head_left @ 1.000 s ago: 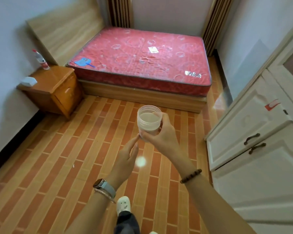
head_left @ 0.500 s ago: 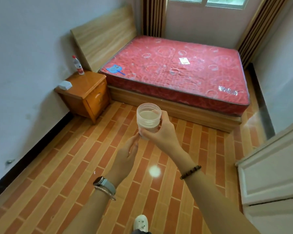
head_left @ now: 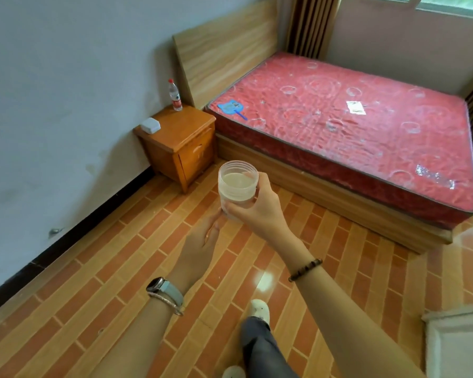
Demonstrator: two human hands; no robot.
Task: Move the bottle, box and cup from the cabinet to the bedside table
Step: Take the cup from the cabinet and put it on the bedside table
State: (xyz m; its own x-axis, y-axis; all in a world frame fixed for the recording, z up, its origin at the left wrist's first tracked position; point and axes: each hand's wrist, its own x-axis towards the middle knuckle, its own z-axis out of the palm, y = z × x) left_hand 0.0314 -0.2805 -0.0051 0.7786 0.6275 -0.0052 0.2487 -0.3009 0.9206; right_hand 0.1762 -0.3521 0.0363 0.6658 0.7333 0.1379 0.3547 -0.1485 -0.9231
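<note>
Clearly the cup (head_left: 237, 186) is the last thing in transit: the right hand (head_left: 260, 211) wraps it from the side, thumb low on the near wall and fingers round the far side, and it is carried upright above the floor (head_left: 93, 268), well apart from the bedside worktop (head_left: 183, 126). The left hand (head_left: 200, 246) hangs just under it, fingers loosely extended with the tips touching or nearly touching the cup's base, gripping nothing. The bottle (head_left: 174, 95) already stands upright at the worktop's back corner beside the headboard (head_left: 224, 47), and the box (head_left: 150, 124) lies at its wall-side edge near the left corner.

The cup looks part-filled with a pale liquid, though the translucent wall makes that hard to be sure of. So the carry is best kept level and unhurried, the left hand guarding underneath. The bare stretch of worktop toward the front edge, on the bed (head_left: 352, 118) side, seems the safest place to set it down. Approaching from the front should keep the forearm away from the bottle, which would tip easily, and releasing only once the base sits flat avoids a spill.
</note>
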